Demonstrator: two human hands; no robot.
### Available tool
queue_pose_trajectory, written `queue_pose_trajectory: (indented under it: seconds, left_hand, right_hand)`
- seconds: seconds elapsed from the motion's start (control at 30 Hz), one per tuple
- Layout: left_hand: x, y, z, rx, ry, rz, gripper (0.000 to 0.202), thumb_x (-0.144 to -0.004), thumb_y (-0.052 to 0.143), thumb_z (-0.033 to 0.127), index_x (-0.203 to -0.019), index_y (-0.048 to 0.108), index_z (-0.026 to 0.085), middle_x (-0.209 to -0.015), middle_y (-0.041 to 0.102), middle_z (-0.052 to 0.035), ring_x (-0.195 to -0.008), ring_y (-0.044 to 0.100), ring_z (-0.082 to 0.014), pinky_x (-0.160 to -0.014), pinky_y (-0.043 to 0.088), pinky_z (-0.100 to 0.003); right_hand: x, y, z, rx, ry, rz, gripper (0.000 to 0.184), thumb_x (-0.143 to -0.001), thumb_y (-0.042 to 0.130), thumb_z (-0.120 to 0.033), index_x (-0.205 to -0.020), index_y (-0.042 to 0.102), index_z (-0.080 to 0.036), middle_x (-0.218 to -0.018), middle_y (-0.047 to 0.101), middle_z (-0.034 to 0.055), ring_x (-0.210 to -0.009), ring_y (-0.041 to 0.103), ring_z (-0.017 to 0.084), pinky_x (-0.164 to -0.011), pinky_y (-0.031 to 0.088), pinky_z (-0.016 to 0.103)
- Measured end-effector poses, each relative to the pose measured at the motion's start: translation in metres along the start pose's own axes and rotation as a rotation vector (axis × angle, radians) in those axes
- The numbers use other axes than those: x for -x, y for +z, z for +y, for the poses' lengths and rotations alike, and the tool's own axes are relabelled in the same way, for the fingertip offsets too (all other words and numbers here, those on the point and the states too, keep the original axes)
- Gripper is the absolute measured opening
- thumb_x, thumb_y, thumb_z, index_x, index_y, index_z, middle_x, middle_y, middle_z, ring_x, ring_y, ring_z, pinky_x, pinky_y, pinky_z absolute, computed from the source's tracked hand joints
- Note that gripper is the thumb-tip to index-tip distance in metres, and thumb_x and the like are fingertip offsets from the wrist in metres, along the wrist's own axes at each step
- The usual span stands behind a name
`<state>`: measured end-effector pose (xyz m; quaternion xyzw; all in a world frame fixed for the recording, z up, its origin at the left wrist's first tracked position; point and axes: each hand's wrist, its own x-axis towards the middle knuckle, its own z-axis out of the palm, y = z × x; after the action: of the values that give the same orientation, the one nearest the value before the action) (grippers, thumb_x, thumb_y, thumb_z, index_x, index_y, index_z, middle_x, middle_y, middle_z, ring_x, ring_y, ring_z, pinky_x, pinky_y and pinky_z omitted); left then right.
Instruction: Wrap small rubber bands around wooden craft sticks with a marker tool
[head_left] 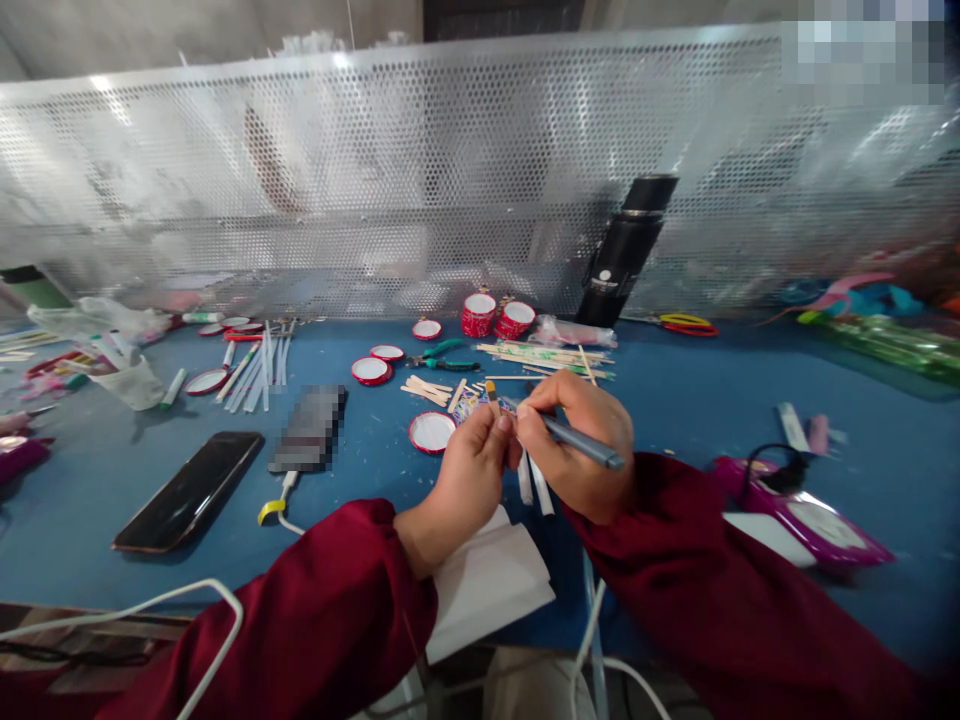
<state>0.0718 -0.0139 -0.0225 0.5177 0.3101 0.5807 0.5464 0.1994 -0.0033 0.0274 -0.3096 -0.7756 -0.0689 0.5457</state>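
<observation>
Now your left hand pinches a small stick just above the desk, and your right hand is closed on a grey pen beside it. Many loose sticks lie behind, so lots seems left.

Beyond the left hand and right hand the way is cluttered: a red-rimmed lid lies just ahead of the left, then loose wooden sticks and a black flask against the perforated screen that closes the far side. Bare tabletop opens right of the right hand, up to the purple device. Leftward, a phone and a cable lie across the path.
</observation>
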Motion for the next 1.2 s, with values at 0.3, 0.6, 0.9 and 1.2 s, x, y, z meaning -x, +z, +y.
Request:
queue_pose_trajectory:
  seconds: [0.3, 0.6, 0.9, 1.2]
  left_hand:
    - [0.0025, 0.002, 0.0019, 0.021, -0.022, -0.004, 0.051, -0.091, 0.058, 0.063, -0.069, 0.048, 0.018, -0.06, 0.042, 0.0045, -0.055, 0.035, -0.0075, -0.052, 0.028, -0.023]
    - [0.0031, 0.0028, 0.0055, -0.024, -0.022, 0.006, 0.05, -0.092, 0.057, 0.063, -0.07, 0.047, 0.019, -0.06, 0.042, 0.0044, -0.055, 0.034, -0.0083, -0.052, 0.028, -0.024]
    - [0.0021, 0.002, 0.0032, -0.015, -0.015, 0.007, 0.05, -0.091, 0.058, 0.062, -0.07, 0.047, 0.018, -0.061, 0.043, 0.0038, -0.057, 0.035, -0.0088, -0.054, 0.029, -0.024]
    - [0.0025, 0.0024, 0.0033, -0.017, -0.016, 0.01, 0.05, -0.091, 0.058, 0.062, -0.069, 0.046, 0.018, -0.064, 0.044, 0.003, -0.061, 0.037, -0.0096, -0.056, 0.031, -0.023]
  right_hand:
    - [-0.0006, 0.0017, -0.0018, -0.026, 0.01, -0.041, 0.015, -0.088, 0.06, -0.021, -0.076, 0.051, -0.024, -0.067, 0.058, -0.0013, -0.062, 0.055, 0.016, -0.062, 0.042, 0.031]
    - [-0.0012, 0.0016, -0.0032, -0.001, 0.014, -0.059, 0.016, -0.088, 0.058, -0.022, -0.074, 0.051, -0.024, -0.067, 0.058, -0.0004, -0.064, 0.055, 0.017, -0.062, 0.042, 0.031]
    - [-0.0013, 0.0012, -0.0039, 0.007, 0.034, -0.064, 0.015, -0.088, 0.058, -0.023, -0.075, 0.051, -0.025, -0.068, 0.059, 0.0, -0.065, 0.056, 0.017, -0.063, 0.043, 0.032]
    - [-0.0008, 0.0005, -0.0032, 0.007, 0.017, -0.066, 0.016, -0.089, 0.057, -0.023, -0.074, 0.051, -0.025, -0.067, 0.058, -0.0003, -0.064, 0.055, 0.017, -0.062, 0.043, 0.032]
